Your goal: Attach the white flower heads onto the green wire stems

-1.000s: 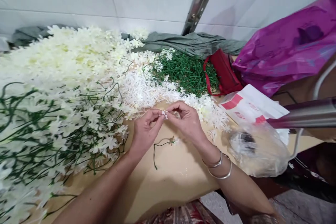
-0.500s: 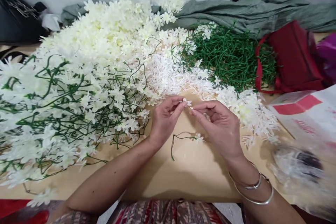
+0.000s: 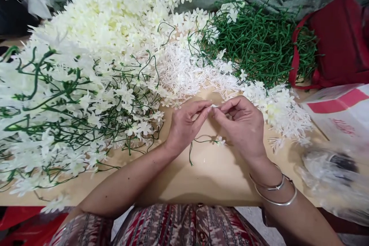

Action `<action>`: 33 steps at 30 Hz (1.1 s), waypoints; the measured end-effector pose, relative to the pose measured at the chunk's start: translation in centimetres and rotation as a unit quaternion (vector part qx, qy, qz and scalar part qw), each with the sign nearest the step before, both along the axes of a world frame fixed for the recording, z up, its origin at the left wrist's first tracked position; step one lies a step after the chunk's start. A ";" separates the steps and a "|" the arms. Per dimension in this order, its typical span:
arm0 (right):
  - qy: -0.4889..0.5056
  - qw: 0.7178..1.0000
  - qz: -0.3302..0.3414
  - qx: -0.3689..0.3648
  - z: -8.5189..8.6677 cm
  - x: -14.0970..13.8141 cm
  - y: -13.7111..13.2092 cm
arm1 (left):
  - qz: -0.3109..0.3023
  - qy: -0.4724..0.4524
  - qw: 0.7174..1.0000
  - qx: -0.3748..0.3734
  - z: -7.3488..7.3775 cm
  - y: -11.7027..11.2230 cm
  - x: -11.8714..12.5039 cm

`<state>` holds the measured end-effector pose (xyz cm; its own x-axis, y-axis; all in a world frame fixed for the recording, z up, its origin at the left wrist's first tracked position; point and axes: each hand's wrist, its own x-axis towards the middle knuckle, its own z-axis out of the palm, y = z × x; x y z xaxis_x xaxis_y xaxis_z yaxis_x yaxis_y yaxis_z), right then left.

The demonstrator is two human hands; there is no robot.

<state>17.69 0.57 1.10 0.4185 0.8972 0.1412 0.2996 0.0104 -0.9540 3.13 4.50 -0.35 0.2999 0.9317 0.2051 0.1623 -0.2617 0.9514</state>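
Over the middle of the table, my left hand (image 3: 187, 123) pinches a small white artificial flower piece (image 3: 213, 105) between thumb and forefinger. My right hand (image 3: 245, 127) is closed too, its thumb and forefinger meeting the left fingertips at the same piece. Fingers cover most of that piece, so its exact shape is hidden. Below the hands a green plastic stem (image 3: 201, 140) lies on the table, with a white blossom (image 3: 220, 141) at its right end. Loose white stamen pieces (image 3: 184, 73) are heaped just beyond my fingers.
To the left spreads a big pile of white flowers on green stems (image 3: 86, 115), with yellowish-white petals (image 3: 115, 19) behind. Bare green stems (image 3: 253, 46) are heaped at back right, beside a red bag (image 3: 340, 42). Clear plastic bags (image 3: 325, 173) lie at the right edge of the table (image 3: 201, 184).
My two hands have come together, and the fingertips that were slightly apart now meet around the white piece. The view has tilted downward.
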 end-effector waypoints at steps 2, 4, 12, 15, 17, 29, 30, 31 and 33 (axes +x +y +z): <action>-0.008 1.000 -0.005 -0.003 -0.1 0.0 0.0 | -0.003 0.003 1.000 0.005 0.1 0.0 0.0; 0.007 1.000 -0.005 -0.005 -0.2 -0.1 0.1 | -0.011 0.002 1.000 0.012 0.0 -0.1 0.1; 0.087 0.996 0.030 0.023 -0.3 -0.3 0.4 | -0.024 0.039 0.995 0.087 0.8 -0.3 -0.1; 0.108 0.993 0.042 0.029 0.0 -0.1 0.3 | -0.022 0.045 0.991 0.128 1.3 -0.5 -0.2; 0.088 0.993 0.071 0.020 0.0 0.3 0.2 | -0.028 0.036 0.990 0.130 1.4 -0.5 -0.2; -0.013 0.998 0.015 0.059 -0.4 2.2 0.4 | -0.211 0.153 0.962 0.085 6.1 -0.9 -3.8; -0.016 0.998 0.016 0.058 -0.4 2.3 0.4 | -0.282 0.195 0.935 0.093 6.6 -1.2 -4.8; -0.018 0.998 0.018 0.060 -0.4 2.4 0.4 | -0.326 0.230 0.911 0.107 7.0 -1.5 -5.8; -0.015 0.997 0.023 0.067 -0.2 2.5 0.3 | -0.354 0.296 0.875 0.147 6.7 -2.3 -7.3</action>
<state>20.15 0.86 0.93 0.3707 0.8879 0.2724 0.3239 0.1513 -0.9339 -4.21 2.21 6.37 0.9156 0.4017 0.0176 0.3018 -0.7157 0.6298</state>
